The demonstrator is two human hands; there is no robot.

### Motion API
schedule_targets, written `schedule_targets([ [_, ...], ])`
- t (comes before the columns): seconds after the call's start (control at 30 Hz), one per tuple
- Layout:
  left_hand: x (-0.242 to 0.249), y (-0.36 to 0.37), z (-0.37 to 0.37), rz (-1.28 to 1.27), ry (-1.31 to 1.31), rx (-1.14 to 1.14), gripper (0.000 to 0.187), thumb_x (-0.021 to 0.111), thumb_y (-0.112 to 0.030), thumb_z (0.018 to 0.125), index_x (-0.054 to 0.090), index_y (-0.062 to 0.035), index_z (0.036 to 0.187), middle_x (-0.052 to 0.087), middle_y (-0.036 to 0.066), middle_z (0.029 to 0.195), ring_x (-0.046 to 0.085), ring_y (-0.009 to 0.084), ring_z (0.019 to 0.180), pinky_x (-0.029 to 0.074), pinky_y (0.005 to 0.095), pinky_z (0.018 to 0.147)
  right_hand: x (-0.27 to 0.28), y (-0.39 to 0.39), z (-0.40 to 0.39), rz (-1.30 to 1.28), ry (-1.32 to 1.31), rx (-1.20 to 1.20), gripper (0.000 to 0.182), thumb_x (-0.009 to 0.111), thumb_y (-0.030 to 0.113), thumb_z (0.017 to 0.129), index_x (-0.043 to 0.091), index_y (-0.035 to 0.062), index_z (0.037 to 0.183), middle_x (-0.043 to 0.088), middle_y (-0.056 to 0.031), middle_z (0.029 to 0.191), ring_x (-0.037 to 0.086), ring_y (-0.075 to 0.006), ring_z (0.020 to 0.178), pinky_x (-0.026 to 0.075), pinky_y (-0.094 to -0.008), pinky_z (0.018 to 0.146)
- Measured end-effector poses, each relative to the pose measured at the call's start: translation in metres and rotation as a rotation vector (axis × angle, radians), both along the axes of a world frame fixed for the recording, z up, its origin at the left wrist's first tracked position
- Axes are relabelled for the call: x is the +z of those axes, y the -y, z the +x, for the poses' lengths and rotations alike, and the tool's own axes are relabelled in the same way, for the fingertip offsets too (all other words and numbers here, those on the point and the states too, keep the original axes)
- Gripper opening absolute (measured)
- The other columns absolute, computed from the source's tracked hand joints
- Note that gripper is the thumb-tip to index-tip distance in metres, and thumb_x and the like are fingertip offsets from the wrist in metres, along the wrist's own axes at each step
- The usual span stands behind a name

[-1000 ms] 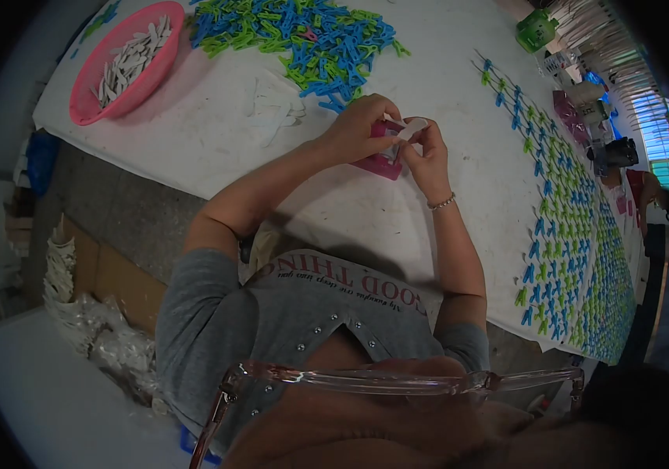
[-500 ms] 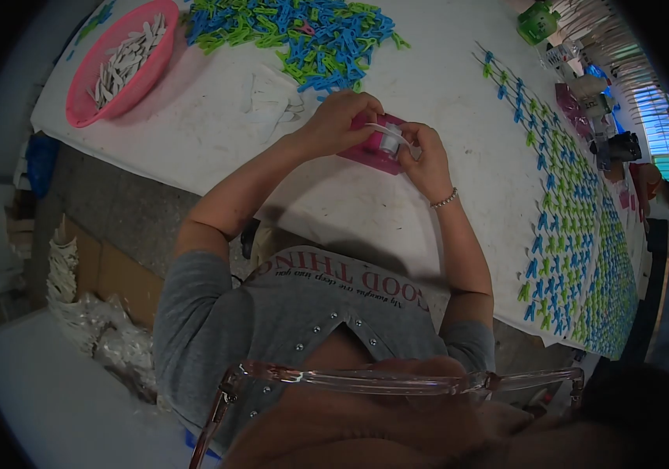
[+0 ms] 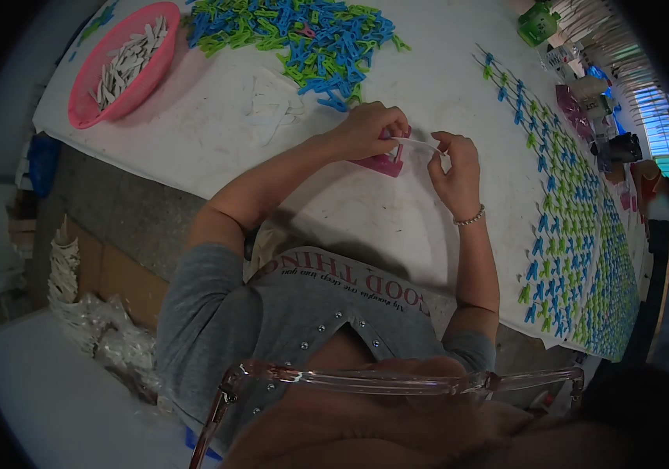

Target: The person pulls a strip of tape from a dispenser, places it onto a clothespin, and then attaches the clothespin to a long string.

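My left hand (image 3: 371,131) is closed over the far side of a pink plastic holder (image 3: 385,165), which lies on the table and is partly hidden by the fingers. Something white shows inside the holder's frame. From between my left fingers a narrow white strip (image 3: 422,144) runs to the right in a slight curve. Its other end meets the thumb and fingers of my right hand (image 3: 458,170), which pinch it just above the table.
Blue and green clothespins (image 3: 326,47) lie heaped at the far side. A pink basin (image 3: 83,109) at the far left holds white strip-like pieces (image 3: 133,62). More clothespins (image 3: 569,234) stand in rows along the right. Whitish flat pieces (image 3: 273,105) lie left of my hands.
My right hand has moved right, away from the pink holder, and the white strip now stretches between both hands. My left hand has shifted slightly right and nearer over the holder.
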State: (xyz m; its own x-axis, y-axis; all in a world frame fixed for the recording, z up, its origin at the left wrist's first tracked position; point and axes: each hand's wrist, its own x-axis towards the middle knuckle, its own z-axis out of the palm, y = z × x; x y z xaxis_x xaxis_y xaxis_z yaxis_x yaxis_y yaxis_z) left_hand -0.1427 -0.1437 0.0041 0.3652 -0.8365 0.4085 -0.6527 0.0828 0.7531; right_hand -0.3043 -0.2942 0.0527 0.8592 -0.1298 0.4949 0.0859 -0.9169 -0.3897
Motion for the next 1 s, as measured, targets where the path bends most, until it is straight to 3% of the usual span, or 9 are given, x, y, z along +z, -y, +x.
schedule_targets([
  [0.1, 0.001, 0.011, -0.007, -0.038, 0.012, -0.029, 0.022, 0.067, -0.011, 0.073, 0.059, -0.0099, 0.093, 0.066, 0.001, 0.078, 0.058, 0.0225, 0.076, 0.044, 0.0362, 0.075, 0.012, 0.001, -0.003, -0.07, 0.03, 0.002, 0.035, 0.061, -0.002, 0.07, 0.058, 0.0068, 0.103, 0.055, -0.0061, 0.08, 0.053, -0.0245, 0.079, 0.043, -0.0367, 0.072],
  [0.2, -0.001, 0.014, -0.005, -0.121, 0.038, -0.05, 0.023, 0.068, -0.013, 0.073, 0.059, -0.009, 0.094, 0.066, 0.002, 0.078, 0.059, 0.0226, 0.078, 0.046, 0.0359, 0.074, 0.016, 0.007, -0.005, 0.059, 0.027, 0.033, 0.037, 0.062, -0.001, 0.073, 0.058, 0.0066, 0.109, 0.059, -0.0068, 0.087, 0.054, -0.0255, 0.081, 0.044, -0.0375, 0.075],
  [0.3, 0.002, 0.001, 0.005, -0.081, -0.174, 0.01, 0.025, 0.069, -0.011, 0.074, 0.057, -0.0069, 0.096, 0.065, 0.004, 0.082, 0.06, 0.0183, 0.082, 0.048, 0.0314, 0.075, 0.001, 0.032, -0.009, 0.274, 0.003, -0.06, 0.039, 0.064, 0.006, 0.079, 0.056, 0.0034, 0.116, 0.062, -0.0114, 0.099, 0.057, -0.0275, 0.09, 0.046, -0.038, 0.081],
  [0.37, 0.003, -0.012, 0.013, -0.081, -0.441, 0.007, 0.027, 0.067, -0.006, 0.079, 0.054, -0.0055, 0.102, 0.058, 0.002, 0.088, 0.055, 0.0092, 0.083, 0.045, 0.025, 0.075, -0.021, 0.055, -0.007, -0.108, -0.363, -0.37, 0.043, 0.064, 0.017, 0.084, 0.052, -0.001, 0.12, 0.062, -0.0176, 0.109, 0.058, -0.0315, 0.101, 0.046, -0.0399, 0.088],
  [0.47, 0.003, -0.028, 0.016, -0.088, -0.462, 0.081, 0.028, 0.068, -0.006, 0.079, 0.053, -0.0056, 0.103, 0.056, -0.001, 0.086, 0.052, 0.0066, 0.081, 0.043, 0.0229, 0.076, -0.071, 0.068, 0.006, -0.389, -0.299, -0.371, 0.046, 0.062, 0.025, 0.086, 0.051, -0.004, 0.12, 0.062, -0.0208, 0.11, 0.057, -0.0342, 0.108, 0.045, -0.0415, 0.092],
  [0.63, -0.006, -0.031, 0.014, -0.173, -0.568, 0.071, 0.027, 0.067, -0.006, 0.08, 0.053, -0.006, 0.103, 0.058, 0.001, 0.087, 0.054, 0.0069, 0.081, 0.046, 0.023, 0.075, -0.077, 0.071, 0.082, -0.22, -0.157, -0.044, 0.041, 0.06, 0.02, 0.086, 0.053, -0.0051, 0.118, 0.059, -0.0256, 0.112, 0.055, -0.0405, 0.105, 0.045, -0.0423, 0.091],
  [0.7, -0.007, -0.032, 0.014, -0.193, -0.55, 0.036, 0.027, 0.067, -0.006, 0.08, 0.052, -0.0062, 0.103, 0.057, 0.0, 0.086, 0.053, 0.0059, 0.08, 0.045, 0.0223, 0.073, -0.068, 0.076, 0.121, -0.153, -0.262, -0.048, 0.041, 0.061, 0.025, 0.085, 0.053, 0.0001, 0.117, 0.062, -0.0207, 0.109, 0.057, -0.0382, 0.101, 0.047, -0.0421, 0.088],
  [0.83, -0.008, -0.037, 0.018, -0.194, -0.519, 0.058, 0.029, 0.067, -0.004, 0.079, 0.051, -0.0063, 0.103, 0.052, -0.002, 0.083, 0.048, 0.006, 0.076, 0.042, 0.0217, 0.072, -0.066, 0.084, 0.201, -0.158, -0.251, -0.354, 0.045, 0.065, 0.035, 0.08, 0.058, 0.006, 0.114, 0.061, -0.0173, 0.103, 0.058, -0.0351, 0.098, 0.049, -0.0438, 0.084],
  [1.0, -0.006, -0.039, 0.028, -0.248, -0.566, 0.063, 0.03, 0.067, -0.003, 0.078, 0.052, -0.0054, 0.104, 0.05, -0.002, 0.083, 0.047, 0.0068, 0.077, 0.041, 0.022, 0.076, -0.069, 0.085, 0.246, -0.053, -0.321, -0.493, 0.041, 0.066, 0.038, 0.079, 0.063, 0.0116, 0.11, 0.059, -0.0158, 0.105, 0.059, -0.0335, 0.097, 0.049, -0.0431, 0.083],
])
